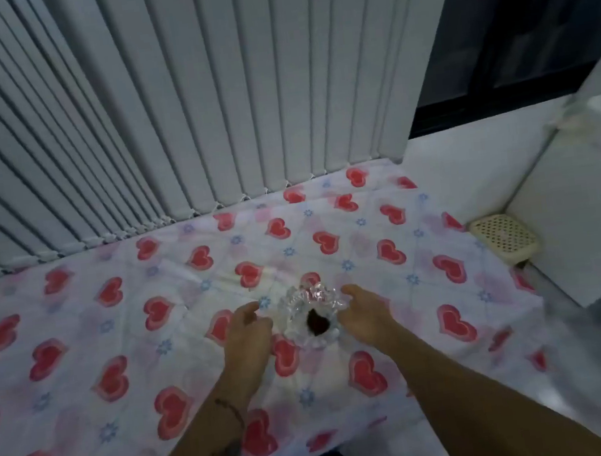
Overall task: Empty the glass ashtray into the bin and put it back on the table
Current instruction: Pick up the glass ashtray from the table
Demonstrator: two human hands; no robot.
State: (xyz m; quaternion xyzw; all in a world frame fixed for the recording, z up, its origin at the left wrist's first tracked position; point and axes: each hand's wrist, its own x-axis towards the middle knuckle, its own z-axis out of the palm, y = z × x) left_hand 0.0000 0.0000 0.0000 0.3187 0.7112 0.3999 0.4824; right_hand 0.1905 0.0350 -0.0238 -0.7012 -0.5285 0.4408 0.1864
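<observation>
The cut-glass ashtray stands near the middle of the table, which is covered with a white cloth printed with red hearts. A dark lump lies inside the ashtray. My left hand is just left of it and my right hand just right of it. Both have their fingers loosely curled and apart, close to the rim; neither holds it. A cream perforated bin sits on the floor past the table's right edge, partly hidden by it.
Vertical white blinds hang along the table's far edge. A white cabinet stands at the right beside the bin, over pale tiled floor. A dark window is at the upper right.
</observation>
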